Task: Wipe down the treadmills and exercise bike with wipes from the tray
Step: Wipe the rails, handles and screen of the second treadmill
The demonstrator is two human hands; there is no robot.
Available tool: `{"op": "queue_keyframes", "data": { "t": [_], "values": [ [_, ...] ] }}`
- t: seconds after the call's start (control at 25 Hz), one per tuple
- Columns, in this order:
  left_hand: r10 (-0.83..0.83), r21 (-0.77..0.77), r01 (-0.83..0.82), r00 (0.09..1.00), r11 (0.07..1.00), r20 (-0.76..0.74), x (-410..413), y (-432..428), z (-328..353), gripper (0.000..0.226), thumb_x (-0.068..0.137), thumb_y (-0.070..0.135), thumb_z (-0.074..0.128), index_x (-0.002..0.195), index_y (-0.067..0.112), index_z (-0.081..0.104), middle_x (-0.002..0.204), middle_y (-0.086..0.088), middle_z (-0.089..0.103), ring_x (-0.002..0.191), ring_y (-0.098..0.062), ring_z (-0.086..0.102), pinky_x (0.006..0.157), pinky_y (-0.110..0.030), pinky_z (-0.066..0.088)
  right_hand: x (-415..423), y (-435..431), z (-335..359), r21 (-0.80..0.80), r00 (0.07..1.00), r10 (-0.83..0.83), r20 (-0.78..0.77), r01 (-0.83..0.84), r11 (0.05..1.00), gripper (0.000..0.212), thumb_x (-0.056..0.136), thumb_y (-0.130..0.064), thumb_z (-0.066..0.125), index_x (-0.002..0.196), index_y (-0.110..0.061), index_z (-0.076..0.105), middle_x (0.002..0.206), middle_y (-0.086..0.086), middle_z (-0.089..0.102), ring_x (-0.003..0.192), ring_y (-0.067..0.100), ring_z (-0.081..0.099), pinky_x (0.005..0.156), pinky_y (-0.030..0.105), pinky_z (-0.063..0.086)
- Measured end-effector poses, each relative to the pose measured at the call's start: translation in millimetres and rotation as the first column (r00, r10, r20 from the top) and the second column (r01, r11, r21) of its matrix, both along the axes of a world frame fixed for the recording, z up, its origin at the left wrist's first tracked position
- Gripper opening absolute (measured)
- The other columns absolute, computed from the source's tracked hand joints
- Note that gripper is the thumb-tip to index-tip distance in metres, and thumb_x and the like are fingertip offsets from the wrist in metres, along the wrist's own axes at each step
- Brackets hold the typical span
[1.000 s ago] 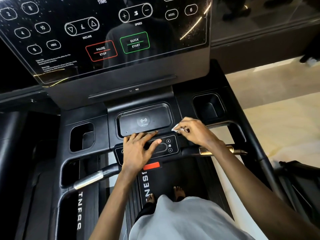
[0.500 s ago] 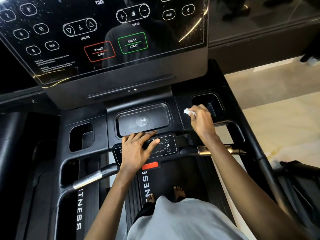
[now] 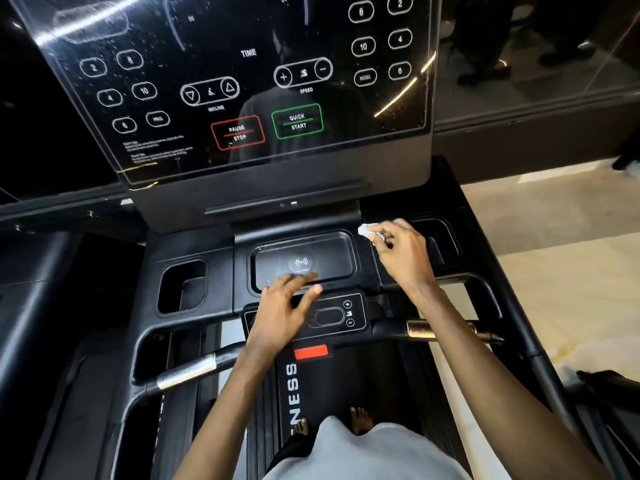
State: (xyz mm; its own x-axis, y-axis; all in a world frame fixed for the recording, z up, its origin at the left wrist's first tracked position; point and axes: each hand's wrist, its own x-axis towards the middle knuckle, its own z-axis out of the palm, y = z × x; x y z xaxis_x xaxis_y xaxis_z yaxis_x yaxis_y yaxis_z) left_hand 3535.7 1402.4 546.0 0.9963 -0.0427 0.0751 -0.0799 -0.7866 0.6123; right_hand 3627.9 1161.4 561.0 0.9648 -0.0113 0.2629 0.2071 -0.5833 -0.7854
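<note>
A small white wipe (image 3: 364, 231) is pinched in the curled fingers of the right hand (image 3: 403, 254) and is held against the black treadmill (image 3: 221, 271) deck, between the charging tray (image 3: 332, 249) and the right cup holder (image 3: 443, 237). The left hand (image 3: 282, 308) is laid flat with fingers straight and spread, over the tray's front lip and the small control panel (image 3: 349, 315); nothing is gripped by it. Two cup holders are counted, the other (image 3: 181, 285) on the left. Two handlebars (image 3: 187, 372) are seen, the right one partly hidden by the right forearm. One glossy display (image 3: 242, 84) is raised behind the deck, with one red button outline and one green. One red tab (image 3: 310, 352) is seen below the panel. Two bare feet (image 3: 360, 417) are seen on the belt (image 3: 367, 379).
</note>
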Motion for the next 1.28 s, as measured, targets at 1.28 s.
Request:
{"op": "queue_keyframes", "data": {
  "t": [1.28],
  "values": [
    [0.317,-0.358,-0.257,0.941,0.898,0.119,110.9,300.6,80.2,0.055,0.090,0.015,0.074,0.142,0.020,0.057,0.130,-0.002,0.066,0.119,0.004,0.058,0.104,-0.006,0.037,47.4,313.4,68.1,-0.298,0.947,0.312,0.081,-0.276,0.914,0.014,0.093,-0.007,0.062,0.098,-0.014,0.073,0.100,0.002,0.062,0.089,0.026,0.067,0.079,0.031,0.051]
  ]
}}
